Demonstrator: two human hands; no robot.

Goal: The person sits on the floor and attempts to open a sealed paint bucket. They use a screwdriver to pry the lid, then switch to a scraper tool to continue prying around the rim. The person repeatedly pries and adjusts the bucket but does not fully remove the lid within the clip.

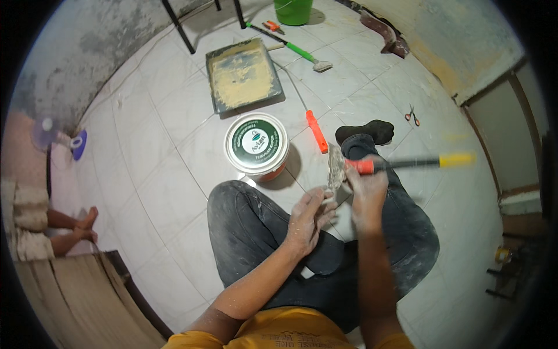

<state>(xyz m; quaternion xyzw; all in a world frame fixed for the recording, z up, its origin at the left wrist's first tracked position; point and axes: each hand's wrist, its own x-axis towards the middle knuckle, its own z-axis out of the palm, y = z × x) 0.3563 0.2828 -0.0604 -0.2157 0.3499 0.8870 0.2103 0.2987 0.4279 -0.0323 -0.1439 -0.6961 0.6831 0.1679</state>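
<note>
My right hand (pixel 369 189) grips a long-handled scraper (pixel 335 168) near its red collar. The handle (pixel 407 164), black with a yellow end, points right and is blurred. Its wide blade is crusted with pale, dried material. My left hand (pixel 311 218) is at the blade's near corner, fingers apart and fingertips seeming to touch it. Pale dust coats both hands. Ahead and to the left stands an Avian paint pail (pixel 257 141), its white lid on. Just beyond the blade lies an orange-handled tool (pixel 316 131) with a thin metal rod, perhaps a roller frame.
Behind the pail lies a dark paint tray (pixel 280 89) smeared with cream paint or putty. Farther off are a green-handled scraper (pixel 301 51), orange pliers (pixel 273 27) and a green bucket (pixel 293 11). Scissors (pixel 412 116) lie right. Another person's legs (pixel 72 231) and a wooden surface (pixel 83 296) are left.
</note>
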